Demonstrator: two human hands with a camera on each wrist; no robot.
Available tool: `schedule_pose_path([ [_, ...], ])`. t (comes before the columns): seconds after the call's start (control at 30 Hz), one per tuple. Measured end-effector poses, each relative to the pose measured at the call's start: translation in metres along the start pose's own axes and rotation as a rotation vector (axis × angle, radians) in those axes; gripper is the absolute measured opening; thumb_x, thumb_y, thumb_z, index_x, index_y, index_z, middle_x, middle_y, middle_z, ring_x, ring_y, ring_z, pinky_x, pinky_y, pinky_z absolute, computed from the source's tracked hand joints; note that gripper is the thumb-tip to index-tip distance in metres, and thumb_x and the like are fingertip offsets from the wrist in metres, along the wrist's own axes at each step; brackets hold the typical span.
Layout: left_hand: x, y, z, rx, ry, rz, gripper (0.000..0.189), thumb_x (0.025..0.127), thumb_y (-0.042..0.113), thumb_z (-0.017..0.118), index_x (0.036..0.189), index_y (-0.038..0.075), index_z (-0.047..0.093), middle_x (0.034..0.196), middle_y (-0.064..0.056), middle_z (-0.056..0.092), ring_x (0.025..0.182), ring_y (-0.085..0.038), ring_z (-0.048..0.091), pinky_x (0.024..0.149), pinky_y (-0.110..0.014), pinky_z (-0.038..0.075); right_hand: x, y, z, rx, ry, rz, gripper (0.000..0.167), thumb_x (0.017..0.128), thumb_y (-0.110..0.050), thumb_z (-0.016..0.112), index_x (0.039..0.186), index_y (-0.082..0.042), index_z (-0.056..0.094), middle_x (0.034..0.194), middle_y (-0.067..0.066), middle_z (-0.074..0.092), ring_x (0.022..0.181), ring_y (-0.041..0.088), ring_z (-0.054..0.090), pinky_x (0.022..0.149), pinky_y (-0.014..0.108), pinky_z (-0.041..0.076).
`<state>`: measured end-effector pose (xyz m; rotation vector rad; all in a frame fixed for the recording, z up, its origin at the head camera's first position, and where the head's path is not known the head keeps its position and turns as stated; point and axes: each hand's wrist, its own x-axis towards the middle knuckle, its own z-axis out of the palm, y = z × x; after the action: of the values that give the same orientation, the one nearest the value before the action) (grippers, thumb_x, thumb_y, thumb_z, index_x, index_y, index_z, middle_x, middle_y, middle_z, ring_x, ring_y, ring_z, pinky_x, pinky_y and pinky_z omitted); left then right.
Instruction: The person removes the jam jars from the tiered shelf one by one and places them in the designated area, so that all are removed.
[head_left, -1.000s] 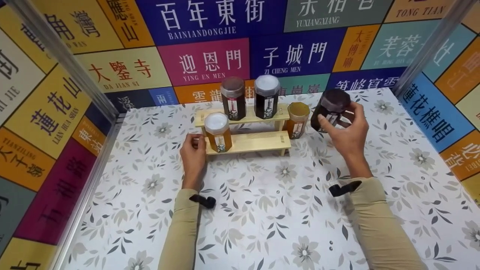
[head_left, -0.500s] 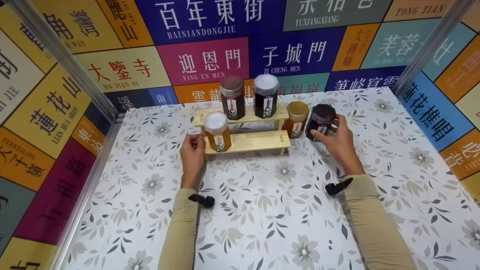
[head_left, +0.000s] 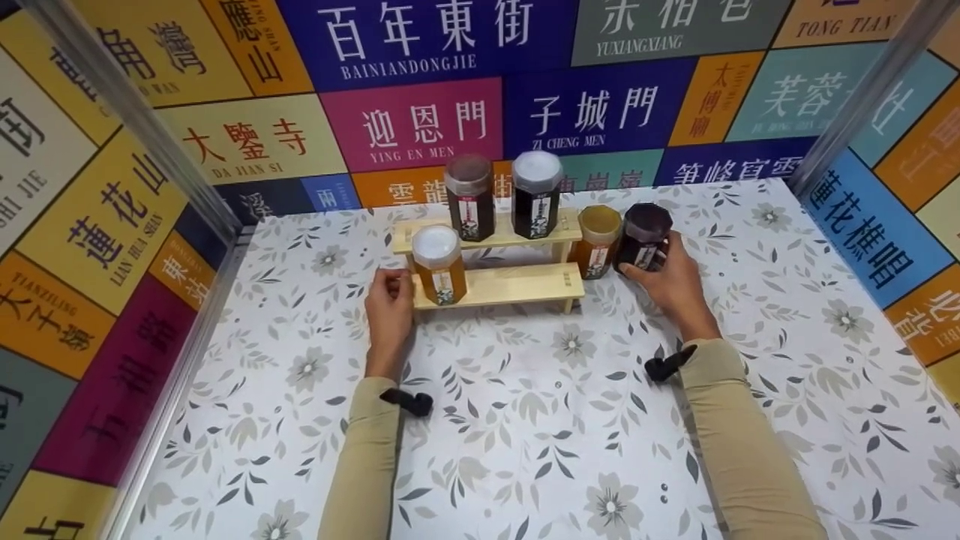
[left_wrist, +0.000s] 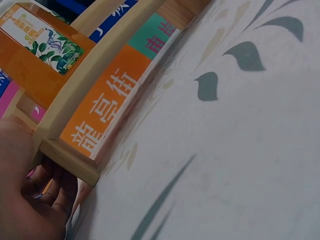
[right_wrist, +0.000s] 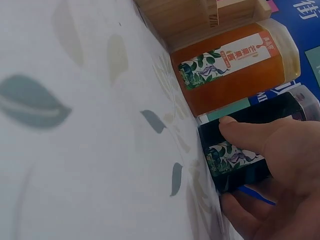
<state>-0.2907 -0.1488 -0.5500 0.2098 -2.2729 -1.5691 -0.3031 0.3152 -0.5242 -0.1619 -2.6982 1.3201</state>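
Right of centre in the head view, the right hand [head_left: 673, 283] wraps thumb and fingers round a dark jar [head_left: 645, 229], upright on the worktop [head_left: 517, 450], just beside an amber jar [head_left: 598, 238]! Left of centre, the left hand [head_left: 389, 311] grips the wooden rack [head_left: 517, 285] by its end, close to a white-lidded jar [head_left: 441, 276].

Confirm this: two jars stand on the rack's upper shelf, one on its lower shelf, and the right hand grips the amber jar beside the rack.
Not quite: the right hand grips the dark jar, not the amber jar; the right wrist view shows this. The rest holds: two jars on the upper shelf, one on the lower shelf.
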Motion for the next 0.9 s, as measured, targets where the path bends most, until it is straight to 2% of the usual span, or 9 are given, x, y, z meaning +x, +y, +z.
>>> schedule_pose_path([
  [0.27,-0.001,-0.001,0.000,-0.006,0.000,0.017,0.018,0.111,0.021,0.061,0.116,0.005,0.067,0.100,-0.011,0.071,0.088,-0.022,0.066,0.075,-0.030,0.052,-0.001,-0.002,-0.002,-0.037,-0.002,-0.006,0.096,0.094,-0.029,0.086,0.163,0.003,0.027,0.158,0.036,0.049,0.149,0.053,0.047,0.125,0.064,0.036],
  [0.43,0.000,-0.001,-0.002,-0.012,-0.008,-0.006,0.019,0.111,0.023,0.061,0.117,0.006,0.066,0.101,-0.011,0.070,0.089,-0.021,0.066,0.076,-0.031,0.053,-0.007,-0.006,0.005,0.031,0.016,-0.053,0.108,0.092,-0.031,0.088,0.167,0.002,0.017,0.163,0.034,0.042,0.152,0.050,0.043,0.127,0.062,0.034],
  [0.57,0.001,0.000,-0.003,-0.019,-0.010,-0.018,0.020,0.111,0.024,0.061,0.117,0.006,0.066,0.101,-0.011,0.069,0.089,-0.021,0.066,0.077,-0.033,0.053,-0.015,-0.016,0.015,0.098,0.132,-0.113,0.112,0.093,-0.032,0.086,0.172,-0.006,0.011,0.172,0.025,0.030,0.161,0.042,0.031,0.131,0.060,0.028],
  [0.63,0.001,0.000,-0.002,-0.010,-0.015,-0.025,0.020,0.111,0.024,0.061,0.118,0.006,0.066,0.102,-0.011,0.069,0.091,-0.021,0.066,0.078,-0.033,0.053,-0.020,-0.022,0.020,0.099,0.223,-0.136,0.110,0.094,-0.034,0.084,0.173,-0.010,0.011,0.176,0.021,0.025,0.164,0.038,0.026,0.133,0.060,0.024],
  [0.7,0.001,0.000,-0.001,-0.003,-0.018,-0.033,0.020,0.111,0.025,0.061,0.118,0.006,0.065,0.103,-0.010,0.069,0.092,-0.021,0.065,0.079,-0.032,0.053,-0.024,-0.030,0.024,0.074,0.323,-0.176,0.106,0.096,-0.036,0.082,0.173,-0.011,0.013,0.179,0.017,0.019,0.167,0.034,0.018,0.136,0.057,0.015],
  [0.8,0.001,0.000,0.000,-0.006,-0.017,-0.038,0.020,0.111,0.025,0.061,0.118,0.006,0.065,0.101,-0.010,0.069,0.091,-0.021,0.065,0.078,-0.032,0.053,-0.029,-0.047,0.030,0.063,0.474,-0.305,0.096,0.097,-0.031,0.081,0.170,-0.008,0.024,0.179,0.014,0.022,0.168,0.029,0.018,0.138,0.052,0.009],
  [0.87,0.001,-0.001,0.001,-0.014,-0.015,-0.035,0.020,0.111,0.025,0.061,0.117,0.007,0.066,0.100,-0.009,0.069,0.089,-0.021,0.065,0.076,-0.031,0.053,-0.033,-0.063,0.036,0.087,0.543,-0.412,0.084,0.096,-0.023,0.081,0.165,-0.006,0.036,0.175,0.013,0.030,0.165,0.027,0.025,0.138,0.047,0.012],
  [0.9,0.001,-0.001,0.001,-0.018,-0.015,-0.033,0.020,0.111,0.025,0.061,0.117,0.007,0.066,0.099,-0.009,0.068,0.088,-0.020,0.065,0.075,-0.031,0.053,-0.036,-0.073,0.040,0.112,0.558,-0.464,0.077,0.096,-0.017,0.081,0.161,-0.005,0.041,0.172,0.014,0.037,0.162,0.027,0.031,0.137,0.047,0.017],
])
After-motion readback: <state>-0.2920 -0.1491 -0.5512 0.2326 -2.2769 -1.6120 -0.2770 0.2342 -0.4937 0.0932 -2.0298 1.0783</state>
